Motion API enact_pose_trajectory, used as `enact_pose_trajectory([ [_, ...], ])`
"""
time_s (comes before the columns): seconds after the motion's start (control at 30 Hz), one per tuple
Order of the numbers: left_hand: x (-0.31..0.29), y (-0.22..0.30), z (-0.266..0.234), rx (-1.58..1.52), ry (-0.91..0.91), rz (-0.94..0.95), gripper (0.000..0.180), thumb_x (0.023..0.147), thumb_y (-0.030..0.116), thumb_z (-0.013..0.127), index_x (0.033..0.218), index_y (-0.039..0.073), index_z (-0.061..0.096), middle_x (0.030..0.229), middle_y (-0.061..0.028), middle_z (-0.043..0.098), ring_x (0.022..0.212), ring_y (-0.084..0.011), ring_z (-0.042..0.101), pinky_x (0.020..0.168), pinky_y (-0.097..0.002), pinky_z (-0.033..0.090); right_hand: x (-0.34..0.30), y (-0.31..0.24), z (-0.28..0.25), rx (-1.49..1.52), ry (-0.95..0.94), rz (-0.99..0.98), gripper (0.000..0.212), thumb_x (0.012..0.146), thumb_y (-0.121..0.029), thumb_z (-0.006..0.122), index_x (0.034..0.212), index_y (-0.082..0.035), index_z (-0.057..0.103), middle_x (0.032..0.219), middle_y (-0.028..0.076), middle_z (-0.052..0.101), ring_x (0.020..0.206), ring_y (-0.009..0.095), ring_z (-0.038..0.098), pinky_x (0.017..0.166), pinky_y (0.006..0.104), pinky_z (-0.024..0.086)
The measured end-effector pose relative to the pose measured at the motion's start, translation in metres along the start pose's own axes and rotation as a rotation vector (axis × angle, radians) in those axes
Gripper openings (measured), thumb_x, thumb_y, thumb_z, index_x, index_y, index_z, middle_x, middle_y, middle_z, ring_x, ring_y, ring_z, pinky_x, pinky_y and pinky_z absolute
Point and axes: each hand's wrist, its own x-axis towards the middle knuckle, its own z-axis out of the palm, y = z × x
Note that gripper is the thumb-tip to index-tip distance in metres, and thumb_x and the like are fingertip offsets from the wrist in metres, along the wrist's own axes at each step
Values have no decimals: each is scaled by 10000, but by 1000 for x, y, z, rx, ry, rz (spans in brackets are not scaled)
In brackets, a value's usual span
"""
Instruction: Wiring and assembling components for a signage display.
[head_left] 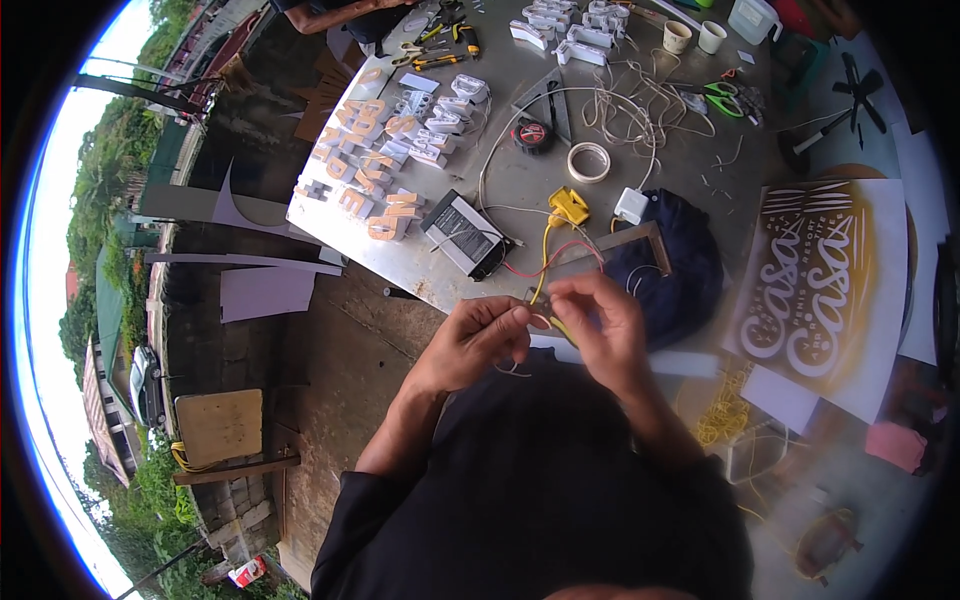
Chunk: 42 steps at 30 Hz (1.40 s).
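My left hand (478,345) pinches a thin pale wire (541,321) between thumb and fingers. Just to its right, my right hand (606,325) is closed in a pinch at the same wires, its fingertips near the left ones. A yellow cord (544,262) runs down to the hands from a yellow plug-like block (569,206) on the metal table (420,275). Beyond my left hand lies a black-and-silver power supply box (466,236), with a red wire (530,271) leading off it. The exact wire ends between my fingertips are too small to make out.
Letter-shaped pieces (370,150) crowd the table's left side. Farther back are a tape measure (532,136), a tape roll (588,162), tangled cable (640,115) and green-handled scissors (722,98). Dark blue cloth (680,265) lies right. Another person's arm (335,14) reaches in at the far left.
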Motion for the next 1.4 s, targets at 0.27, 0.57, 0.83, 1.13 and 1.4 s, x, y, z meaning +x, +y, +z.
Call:
enact_pose_trajectory([
  [0.27, 0, -6, -5, -133, -188, -70, 419, 1076, 396, 562, 1126, 5, 705, 702, 5, 617, 611, -44, 528, 565, -194, 371, 1, 8, -1, 484, -257, 245, 95, 992, -75, 670, 1063, -13, 681, 939, 16, 670, 792, 73, 615, 746, 244, 512],
  [0.57, 3, -17, 25, 371, 364, 445, 109, 964, 101, 741, 1012, 4, 747, 782, -73, 731, 707, -87, 652, 651, -287, 538, -7, 14, 15, 407, -17, 271, 51, 1002, -42, 617, 1041, -22, 643, 985, -5, 618, 900, 53, 567, 819, 227, 455],
  [0.83, 3, -21, 25, 136, 323, 277, 252, 1069, 204, 601, 993, -8, 715, 708, -25, 694, 640, -52, 585, 590, -251, 454, -13, 18, 30, 343, 143, 142, 53, 970, -52, 645, 1021, -49, 656, 922, -23, 634, 852, 50, 542, 769, 234, 413],
  [1.13, -1, -16, 18, -28, 158, 173, 300, 1103, 282, 541, 1084, 6, 655, 714, -20, 687, 659, -39, 564, 598, -231, 420, -5, 19, 13, 207, -29, -2, 89, 937, -65, 711, 1011, -57, 662, 953, -6, 650, 871, 90, 587, 776, 254, 425],
  [1.4, 4, -22, 14, -167, 231, 192, 256, 1099, 267, 550, 1064, 26, 629, 849, -31, 692, 689, -66, 596, 616, -215, 453, -5, 13, 24, 24, 57, -100, 77, 915, -25, 736, 954, -30, 670, 980, 44, 676, 909, 175, 644, 826, 329, 506],
])
